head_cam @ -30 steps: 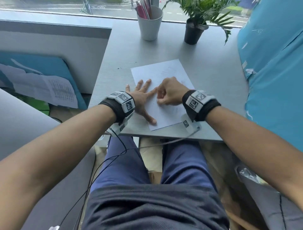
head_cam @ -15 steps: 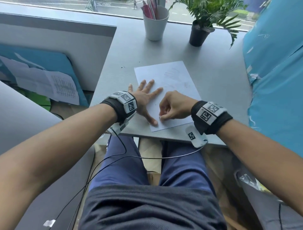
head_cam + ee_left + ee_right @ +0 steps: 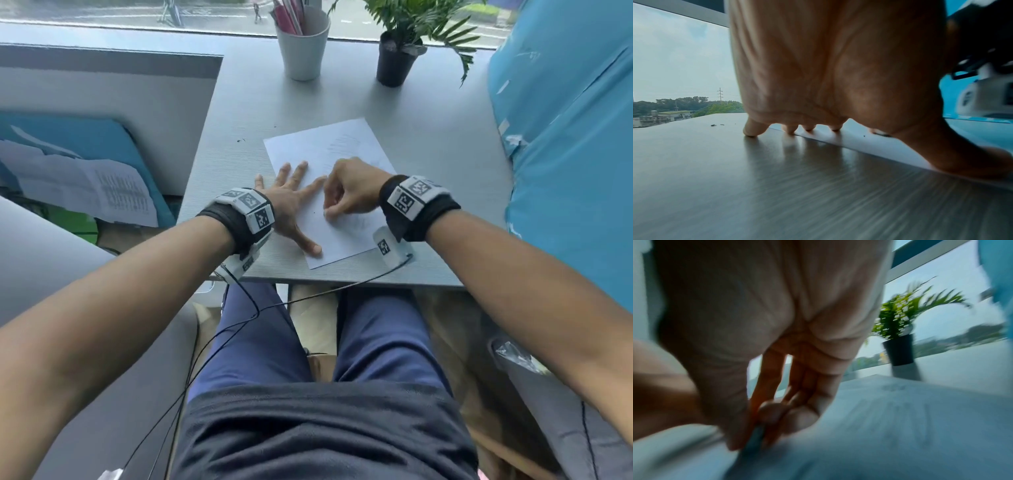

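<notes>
A white sheet of paper (image 3: 342,150) with faint pencil marks lies on the grey table (image 3: 239,102). My left hand (image 3: 291,198) lies flat with spread fingers, pressing the sheet's left edge; in the left wrist view the left hand (image 3: 828,65) has its fingertips on the paper (image 3: 869,142) and the table. My right hand (image 3: 329,209) is curled over the sheet's middle. It pinches a small blue-grey object (image 3: 754,439), much like an eraser, against the paper. The right wrist view is blurred by motion.
A pale cup (image 3: 303,48) with pens and a black-potted plant (image 3: 395,61) stand at the table's far edge by the window. A blue padded surface (image 3: 565,137) borders the table's right side. Wrist cables hang over the near edge above my lap.
My right hand slid toward me across the paper, then back away to the sheet's middle, still pinching the small object. The left hand has stayed flat on the sheet's left edge.
</notes>
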`<state>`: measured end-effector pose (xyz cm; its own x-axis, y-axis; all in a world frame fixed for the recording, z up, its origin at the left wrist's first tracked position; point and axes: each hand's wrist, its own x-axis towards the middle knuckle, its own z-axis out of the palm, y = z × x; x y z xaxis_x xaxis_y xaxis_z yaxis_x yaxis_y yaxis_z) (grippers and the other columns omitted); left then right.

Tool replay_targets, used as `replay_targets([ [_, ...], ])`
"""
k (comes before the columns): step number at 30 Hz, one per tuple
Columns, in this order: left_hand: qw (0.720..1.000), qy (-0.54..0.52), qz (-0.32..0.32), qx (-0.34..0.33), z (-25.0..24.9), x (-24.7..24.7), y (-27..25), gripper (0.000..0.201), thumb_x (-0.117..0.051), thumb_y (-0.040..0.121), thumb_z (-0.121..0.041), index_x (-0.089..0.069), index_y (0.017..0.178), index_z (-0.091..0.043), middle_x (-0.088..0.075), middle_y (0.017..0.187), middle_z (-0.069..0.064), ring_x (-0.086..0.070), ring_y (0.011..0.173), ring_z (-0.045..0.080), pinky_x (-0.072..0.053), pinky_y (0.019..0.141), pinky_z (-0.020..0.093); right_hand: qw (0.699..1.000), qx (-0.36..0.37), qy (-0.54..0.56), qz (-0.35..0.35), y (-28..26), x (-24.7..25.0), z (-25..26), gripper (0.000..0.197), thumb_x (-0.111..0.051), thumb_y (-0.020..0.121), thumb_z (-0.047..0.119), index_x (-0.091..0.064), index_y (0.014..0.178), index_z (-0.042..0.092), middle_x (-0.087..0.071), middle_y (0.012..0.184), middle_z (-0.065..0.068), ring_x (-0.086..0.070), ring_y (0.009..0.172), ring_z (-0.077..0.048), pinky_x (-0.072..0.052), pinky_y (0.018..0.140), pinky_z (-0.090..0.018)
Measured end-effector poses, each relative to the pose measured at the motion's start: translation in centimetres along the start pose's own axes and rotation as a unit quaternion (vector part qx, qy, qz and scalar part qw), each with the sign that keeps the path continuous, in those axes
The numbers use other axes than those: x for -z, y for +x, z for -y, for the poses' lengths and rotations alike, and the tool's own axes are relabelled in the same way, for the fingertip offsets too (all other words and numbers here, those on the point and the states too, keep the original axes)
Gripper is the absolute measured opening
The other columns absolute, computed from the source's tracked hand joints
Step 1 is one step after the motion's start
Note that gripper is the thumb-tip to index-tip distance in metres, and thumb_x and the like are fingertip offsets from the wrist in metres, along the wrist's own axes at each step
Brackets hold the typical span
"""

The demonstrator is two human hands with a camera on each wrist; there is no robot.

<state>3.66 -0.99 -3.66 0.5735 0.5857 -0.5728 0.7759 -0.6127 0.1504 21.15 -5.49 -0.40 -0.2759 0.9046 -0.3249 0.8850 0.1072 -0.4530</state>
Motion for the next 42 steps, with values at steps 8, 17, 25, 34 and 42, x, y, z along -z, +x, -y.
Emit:
replay_targets([
  [8,1.0,0.009,-0.001,0.001,0.1,0.0,0.0,0.154,-0.07,0.036,-0.091,0.026,0.147,-0.045,0.037,0.156,-0.004,0.03,0.145,0.027,0.005,0.112,0.071,0.999,0.014,0.017,0.04,-1.9,-1.8,0.3,0.006,-0.078,0.072,0.021,-0.075,0.067,0.02,-0.071,0.068,0.007,-0.067,0.069,-0.01,-0.055,0.061,-0.023],
  [17,1.0,0.015,0.01,0.001,-0.1,0.2,-0.1,0.153,-0.07,0.039,-0.09,0.025,0.149,-0.041,0.038,0.156,-0.003,0.03,0.145,0.028,0.004,0.111,0.073,0.995,-0.017,0.024,-0.091,0.6,-0.5,-0.7,0.002,-0.076,0.072,0.018,-0.075,0.07,0.019,-0.066,0.065,0.005,-0.06,0.061,-0.009,-0.046,0.057,-0.021],
  [25,1.0,0.012,0.01,-0.001,-0.2,0.1,-0.2,0.153,-0.07,0.038,-0.09,0.026,0.148,-0.044,0.038,0.156,-0.004,0.031,0.145,0.027,0.005,0.111,0.072,1.0,-0.001,0.019,0.004,-0.1,0.4,-1.1,0.006,-0.078,0.072,0.022,-0.075,0.069,0.025,-0.073,0.071,0.004,-0.066,0.065,-0.012,-0.056,0.062,-0.026],
  [34,1.0,0.009,0.007,0.0,-0.2,0.1,-0.3,0.154,-0.071,0.037,-0.089,0.025,0.149,-0.044,0.037,0.156,-0.004,0.031,0.145,0.026,0.006,0.112,0.07,0.997,0.036,0.005,0.066,-2.4,-1.0,-0.3,0.003,-0.078,0.071,0.02,-0.077,0.071,0.018,-0.073,0.07,0.008,-0.067,0.067,-0.006,-0.053,0.06,-0.019],
  [42,1.0,0.017,0.006,0.004,-0.4,0.3,-0.4,0.153,-0.071,0.039,-0.088,0.025,0.149,-0.042,0.037,0.157,-0.003,0.029,0.146,0.028,0.004,0.113,0.07,0.993,-0.005,0.031,-0.116,-0.2,0.0,-1.1,0.005,-0.072,0.071,0.014,-0.076,0.071,0.016,-0.071,0.07,-0.001,-0.066,0.07,-0.016,-0.058,0.066,-0.031],
])
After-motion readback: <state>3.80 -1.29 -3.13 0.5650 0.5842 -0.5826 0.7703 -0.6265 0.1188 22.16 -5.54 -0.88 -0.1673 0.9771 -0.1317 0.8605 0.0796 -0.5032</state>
